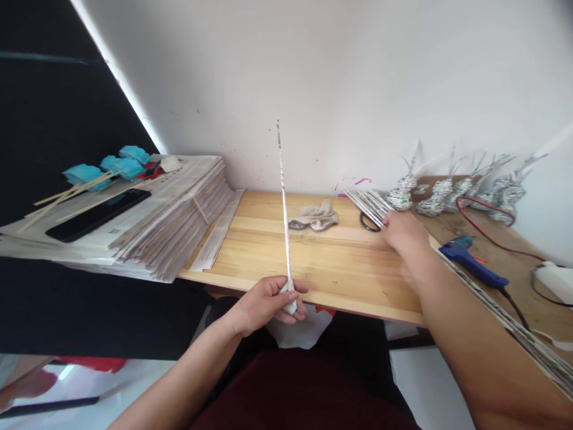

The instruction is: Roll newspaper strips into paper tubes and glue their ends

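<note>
My left hand (268, 301) is closed round the thick lower end of a long rolled newspaper stick (283, 197), which stands nearly upright in front of the wooden table (313, 263). My right hand (403, 230) reaches across the table to a bundle of similar paper sticks (369, 203). Its fingers are curled on the bundle's near end. Black scissors (367, 224) lie partly under that bundle. A crumpled beige cloth (316, 216) lies between the two hands.
A thick stack of newspapers (170, 221) at the left carries a black phone (96, 215) and blue paper flowers on sticks (107, 170). At the right are a blue glue gun (470, 260), a red cable (483, 230), woven paper figures (447, 194) and a white wall behind.
</note>
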Demonstrator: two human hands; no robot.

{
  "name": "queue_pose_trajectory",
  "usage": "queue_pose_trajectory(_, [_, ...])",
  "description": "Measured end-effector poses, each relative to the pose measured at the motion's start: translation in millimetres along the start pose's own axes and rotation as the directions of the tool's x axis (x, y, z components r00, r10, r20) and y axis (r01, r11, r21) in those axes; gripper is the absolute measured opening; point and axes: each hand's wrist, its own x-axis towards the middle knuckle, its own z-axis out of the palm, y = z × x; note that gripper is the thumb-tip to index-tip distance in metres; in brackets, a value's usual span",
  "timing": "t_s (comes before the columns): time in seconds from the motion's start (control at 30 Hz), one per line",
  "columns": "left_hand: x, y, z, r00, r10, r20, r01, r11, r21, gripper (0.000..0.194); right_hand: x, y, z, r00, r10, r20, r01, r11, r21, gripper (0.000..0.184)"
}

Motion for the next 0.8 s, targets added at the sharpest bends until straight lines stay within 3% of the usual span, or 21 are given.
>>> queue_pose_trajectory(0.37, [4, 0, 1.8, 1.000, -0.016, 0.019, 0.016, 1.000, 0.010, 0.038, -5, 4, 3, 0.999, 0.041, -0.001, -0.041, 0.996, -0.078, 0.038])
queue_pose_trajectory(0.53, [3, 1, 3.1, 1.000, -0.025, 0.016, 0.025, 1.000, 0.011, 0.040, -7, 5, 0, 0.996, 0.069, 0.055, -0.064, 0.994, -0.086, 0.041])
queue_pose_trajectory(0.8, [0, 1, 2.9, 1.000, -0.026, 0.010, 0.026, 1.000, 0.011, 0.040, -8, 18, -13, 0.992, 0.125, -0.023, -0.125, 0.992, -0.012, 0.036])
